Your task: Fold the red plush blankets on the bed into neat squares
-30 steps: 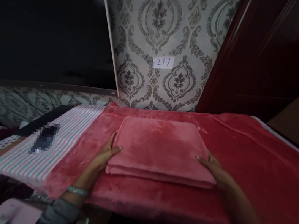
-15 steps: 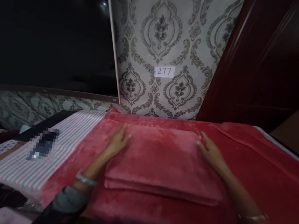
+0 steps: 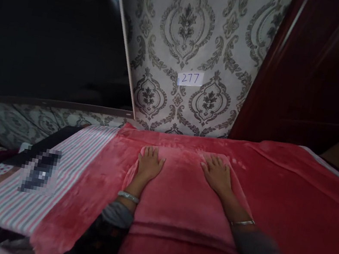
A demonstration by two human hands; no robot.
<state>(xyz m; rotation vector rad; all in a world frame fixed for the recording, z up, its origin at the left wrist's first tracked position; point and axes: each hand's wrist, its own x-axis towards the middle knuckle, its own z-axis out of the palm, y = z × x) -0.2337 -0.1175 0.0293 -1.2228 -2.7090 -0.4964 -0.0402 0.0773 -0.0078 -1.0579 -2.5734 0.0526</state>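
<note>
A folded pink-red fleece blanket [image 3: 184,191] lies flat in front of me, its layered fold facing my body. My left hand [image 3: 150,163] rests palm down on its far left corner, fingers spread. Over at the far right part, my right hand [image 3: 217,173] presses flat with its fingers apart. Both hands touch the top of the bundle and grip nothing. Beneath it spreads a red plush cover [image 3: 291,218]. Each wrist wears a silver bracelet, and my sleeves hide part of the near edge.
A striped cloth [image 3: 86,151] lies to the left, with a blurred dark object [image 3: 40,172] on it. Behind stand a large black screen [image 3: 54,36], patterned wallpaper with a paper label [image 3: 190,78] reading 277, and a dark red wooden panel [image 3: 311,82].
My hands have moved from the sides of the folded blanket onto its top, coming inward and lying flat. The view has shifted slightly.
</note>
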